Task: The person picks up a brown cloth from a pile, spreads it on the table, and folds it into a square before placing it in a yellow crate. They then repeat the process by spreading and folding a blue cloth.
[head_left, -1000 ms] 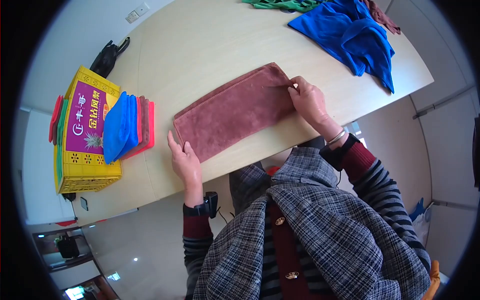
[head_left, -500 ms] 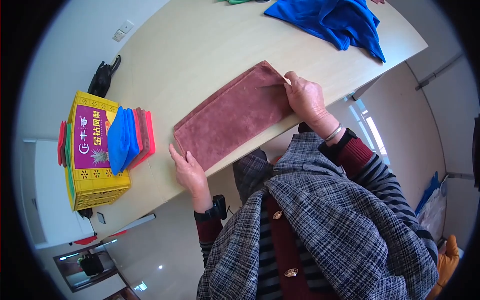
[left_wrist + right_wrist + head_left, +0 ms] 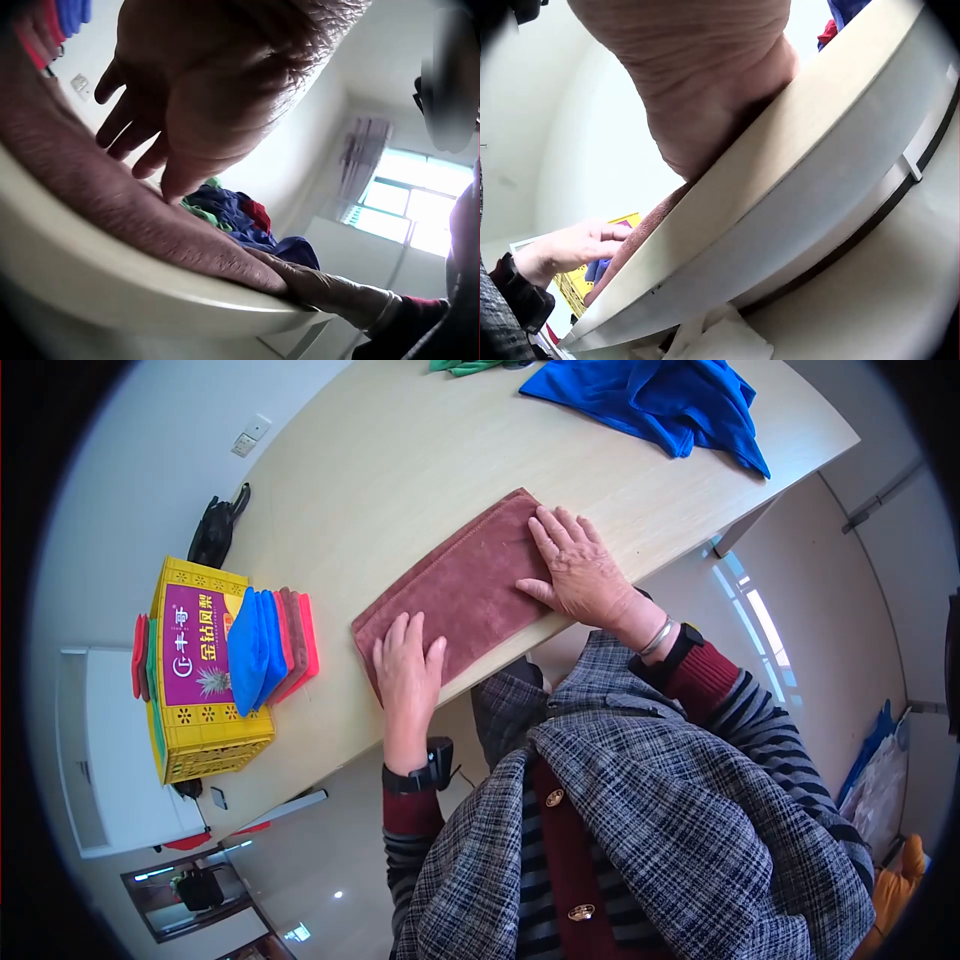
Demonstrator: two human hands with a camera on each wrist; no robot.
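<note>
A folded reddish-brown cloth (image 3: 460, 585) lies flat at the table's near edge, its long side slanting up to the right. On its left end rests the left hand (image 3: 408, 665), fingers extended. The right hand (image 3: 585, 575) lies palm down on the right end, fingers straight and thumb spread. In the left wrist view the left hand (image 3: 202, 90) is over the cloth (image 3: 135, 202), fingertips down toward it. The right wrist view shows the right hand (image 3: 712, 82) against the tabletop, its fingers hidden, and the cloth's edge (image 3: 641, 232) beyond.
Folded blue, brown and red cloths (image 3: 262, 650) hang or stand against a yellow crate (image 3: 215, 745) at the left. A black object (image 3: 215, 530) is behind it, a phone (image 3: 218, 798) in front. A crumpled blue cloth (image 3: 660, 405) and a green one (image 3: 465, 365) lie at the far side.
The right hand has let go of the cloth's right corner and moved left, flattening onto it. The left hand has shifted from the left edge onto the cloth.
</note>
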